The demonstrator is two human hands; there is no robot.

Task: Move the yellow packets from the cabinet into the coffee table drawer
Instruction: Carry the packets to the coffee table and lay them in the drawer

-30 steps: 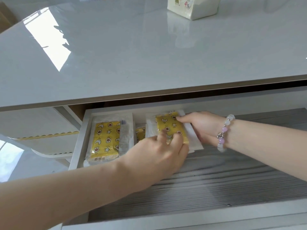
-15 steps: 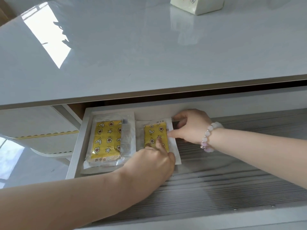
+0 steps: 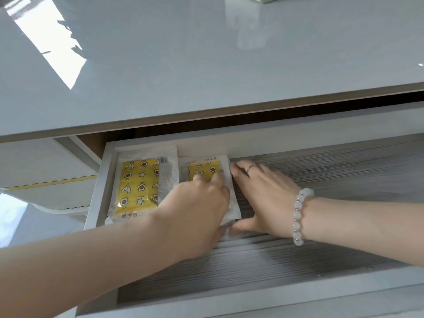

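A glossy grey tabletop [image 3: 206, 65] fills the upper view, with sunlight reflected at its left. Below it the drawer [image 3: 321, 180] stands open, its grey wood-grain floor mostly bare on the right. Two yellow packets lie flat side by side in the drawer's back left corner: the first packet [image 3: 137, 184] against the left wall, the second packet [image 3: 206, 168] just right of it. The left hand [image 3: 195, 212] presses down on the second packet, fingers spread flat. The right hand [image 3: 263, 193], fingers extended, touches that packet's right edge. A beaded bracelet [image 3: 299, 216] circles the right wrist, and a ring [image 3: 251, 168] sits on one finger.
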